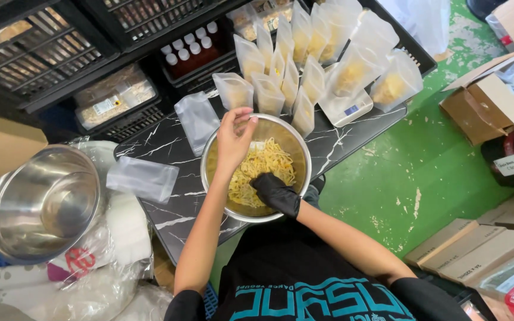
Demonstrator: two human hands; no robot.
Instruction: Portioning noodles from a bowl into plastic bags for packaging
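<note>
A steel bowl (301, 151) of thin yellow food strips (266, 163) sits on a black marbled table (168, 148) in front of me. My left hand (233, 139) is bare and reaches over the bowl, its fingers curled at the far rim. My right hand (276, 193) wears a black glove, is pushed into the strips at the near side of the bowl and is closed on a clump of them.
Several filled clear pouches (352, 71) stand behind the bowl beside a small white scale (346, 110). Empty pouches (144, 178) lie to the left. A large empty steel bowl (43, 202) sits far left. Black crates (43, 53) line the back; cardboard boxes (486, 107) stand on the green floor to the right.
</note>
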